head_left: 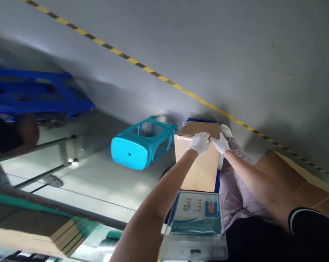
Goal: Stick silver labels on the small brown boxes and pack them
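A closed brown cardboard box [196, 171] stands on end in front of me, close to my legs. My left hand [199, 143], in a white glove, lies over the box's upper near edge with its fingers stretched out. Beside it, my right hand [220, 144], also white-gloved, rests near the right corner of that edge. Its thumb is apart from the fingers, which point towards my left hand. Both hands touch the cardboard, and the fingertips nearly meet. Whether anything thin lies under them cannot be made out.
A turquoise plastic stool [130, 153] lies tipped left of the box. Blue plastic stools [41, 91] and a co-worker's arm [27, 133] are farther left. Stacked cardboard [30, 233] is at lower left, an open carton [284, 174] at right. Striped tape [153, 74] crosses the floor.
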The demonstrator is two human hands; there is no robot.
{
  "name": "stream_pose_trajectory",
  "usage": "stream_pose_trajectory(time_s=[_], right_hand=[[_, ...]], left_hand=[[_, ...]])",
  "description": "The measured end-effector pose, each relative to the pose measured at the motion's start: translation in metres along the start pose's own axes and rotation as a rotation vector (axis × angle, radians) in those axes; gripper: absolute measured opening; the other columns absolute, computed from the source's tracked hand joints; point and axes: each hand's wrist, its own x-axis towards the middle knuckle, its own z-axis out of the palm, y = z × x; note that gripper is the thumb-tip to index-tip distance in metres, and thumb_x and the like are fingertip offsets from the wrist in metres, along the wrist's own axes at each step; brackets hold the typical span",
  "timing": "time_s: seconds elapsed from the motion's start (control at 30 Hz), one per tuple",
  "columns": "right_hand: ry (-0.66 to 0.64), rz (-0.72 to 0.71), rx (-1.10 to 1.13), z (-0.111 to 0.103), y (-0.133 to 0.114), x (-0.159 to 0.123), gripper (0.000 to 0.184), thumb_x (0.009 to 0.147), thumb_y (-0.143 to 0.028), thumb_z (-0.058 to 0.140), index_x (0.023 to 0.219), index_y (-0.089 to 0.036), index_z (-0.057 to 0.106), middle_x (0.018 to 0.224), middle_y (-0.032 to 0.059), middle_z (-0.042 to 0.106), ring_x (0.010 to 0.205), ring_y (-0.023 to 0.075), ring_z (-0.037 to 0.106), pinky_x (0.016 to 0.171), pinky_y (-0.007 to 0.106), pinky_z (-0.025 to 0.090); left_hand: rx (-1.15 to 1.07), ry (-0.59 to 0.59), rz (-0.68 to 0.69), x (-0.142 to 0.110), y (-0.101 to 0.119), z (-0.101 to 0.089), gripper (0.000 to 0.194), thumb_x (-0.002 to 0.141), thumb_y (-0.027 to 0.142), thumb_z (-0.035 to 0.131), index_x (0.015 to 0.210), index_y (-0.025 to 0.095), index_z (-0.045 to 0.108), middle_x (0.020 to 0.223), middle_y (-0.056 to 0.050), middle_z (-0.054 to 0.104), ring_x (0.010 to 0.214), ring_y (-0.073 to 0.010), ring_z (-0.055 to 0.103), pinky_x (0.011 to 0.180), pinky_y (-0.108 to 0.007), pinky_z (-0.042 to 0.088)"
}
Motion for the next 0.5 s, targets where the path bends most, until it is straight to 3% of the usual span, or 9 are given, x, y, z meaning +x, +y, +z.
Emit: stream_pose_trajectory(time_s=[0.17, 0.3, 0.4, 0.5], right_hand=[[-0.089, -0.133, -0.191, -0.006, -0.017, 0.012, 0.041, 0.1, -0.044, 0.064, 0.13, -0.015, 0.063, 0.135, 0.0148, 0.063, 0.12, 0.0282, 0.062, 0.104, 0.051, 0.052], [-0.147, -0.264, -0.322, -0.009, -0.028, 0.013, 0.041, 0.104, -0.045, 0.051, 0.12, -0.01, 0.065, 0.123, 0.0227, 0.066, 0.119, 0.0359, 0.056, 0.108, 0.05, 0.042], [-0.162, -0.305, -0.399, -0.013, -0.03, 0.011, 0.041, 0.107, -0.042, 0.042, 0.121, -0.011, 0.063, 0.119, 0.0211, 0.066, 0.114, 0.0358, 0.055, 0.104, 0.048, 0.04], [-0.157, -0.31, -0.452, -0.018, -0.034, 0.008, 0.04, 0.108, -0.04, 0.038, 0.121, -0.01, 0.062, 0.118, 0.0209, 0.066, 0.113, 0.0355, 0.055, 0.102, 0.047, 0.04]], left_hand=[[-0.05, 0.177, -0.332, -0.036, -0.049, -0.03, 0.049, 0.103, 0.024, 0.044, 0.15, 0.016, 0.051, 0.135, -0.018, 0.067, 0.125, -0.0296, 0.062, 0.114, -0.048, 0.043], [-0.11, 0.222, -0.508, -0.03, -0.08, -0.039, 0.045, 0.106, 0.035, 0.042, 0.132, 0.008, 0.067, 0.107, -0.019, 0.076, 0.093, -0.0279, 0.071, 0.09, -0.042, 0.053], [-0.145, 0.25, -0.534, -0.018, -0.089, -0.041, 0.041, 0.104, 0.044, 0.051, 0.111, 0.01, 0.074, 0.098, -0.016, 0.076, 0.096, -0.0279, 0.071, 0.093, -0.044, 0.052], [-0.18, 0.272, -0.435, -0.01, -0.074, -0.035, 0.041, 0.1, 0.052, 0.06, 0.106, 0.013, 0.072, 0.103, -0.011, 0.074, 0.104, -0.0248, 0.07, 0.101, -0.049, 0.052]])
